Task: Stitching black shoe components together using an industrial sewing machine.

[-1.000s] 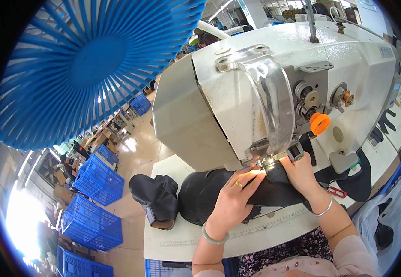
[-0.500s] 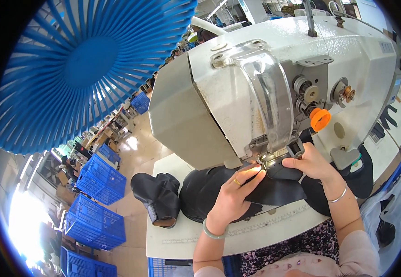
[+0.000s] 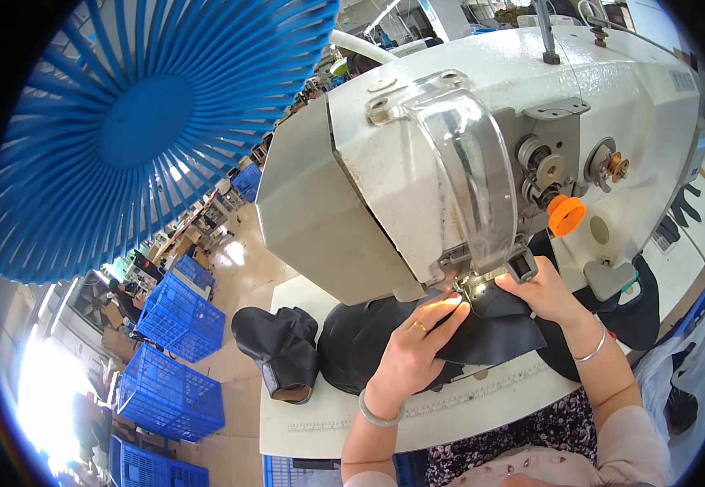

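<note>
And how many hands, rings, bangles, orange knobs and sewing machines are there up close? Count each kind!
Hands: 2 (left hand, right hand)
Gold ring: 1
Bangles: 2 (pale green bangle, silver bangle)
Orange knob: 1
White sewing machine: 1
Total: 7

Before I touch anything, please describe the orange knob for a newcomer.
Find the white sewing machine. On its front, right of the clear curved guard, above the right hand, sits the orange knob, its colour unlike the grey metal discs above it.
</note>
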The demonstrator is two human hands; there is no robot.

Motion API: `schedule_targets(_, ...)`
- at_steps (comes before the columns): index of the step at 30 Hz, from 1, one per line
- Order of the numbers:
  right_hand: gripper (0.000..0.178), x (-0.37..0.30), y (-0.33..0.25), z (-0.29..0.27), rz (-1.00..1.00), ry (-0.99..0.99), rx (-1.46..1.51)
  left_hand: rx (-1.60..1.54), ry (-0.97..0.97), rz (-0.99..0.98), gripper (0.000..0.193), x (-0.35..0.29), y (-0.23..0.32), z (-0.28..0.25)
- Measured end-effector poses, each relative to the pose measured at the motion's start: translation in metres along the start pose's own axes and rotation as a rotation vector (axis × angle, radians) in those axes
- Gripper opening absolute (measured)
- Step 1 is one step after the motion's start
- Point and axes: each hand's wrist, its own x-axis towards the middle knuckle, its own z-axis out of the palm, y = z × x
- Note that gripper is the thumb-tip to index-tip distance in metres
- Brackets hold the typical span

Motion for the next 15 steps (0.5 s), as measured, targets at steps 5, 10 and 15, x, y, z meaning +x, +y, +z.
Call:
schedule_targets(5, 0.038, 0.0042, -0.0003, -0.0008, -0.005, 0.003, -0.038, 0.011, -0.01, -0.022, 0.068, -0.0006, -0.0017, 0.0016)
schedule_targets(10, 0.036, 0.0061, -0.0012, -0.0007, 0.027, 0.045, -0.149, 0.024, 0.005, -0.023, 0.068, 0.0009, -0.0063, 0.0012)
schedule_targets(15, 0.036, 0.0068, -0.0063, 0.0015, -0.053, 0.068, -0.188, -0.036, 0.07, -0.048, 0.067, 0.0041, -0.0075, 0.0006)
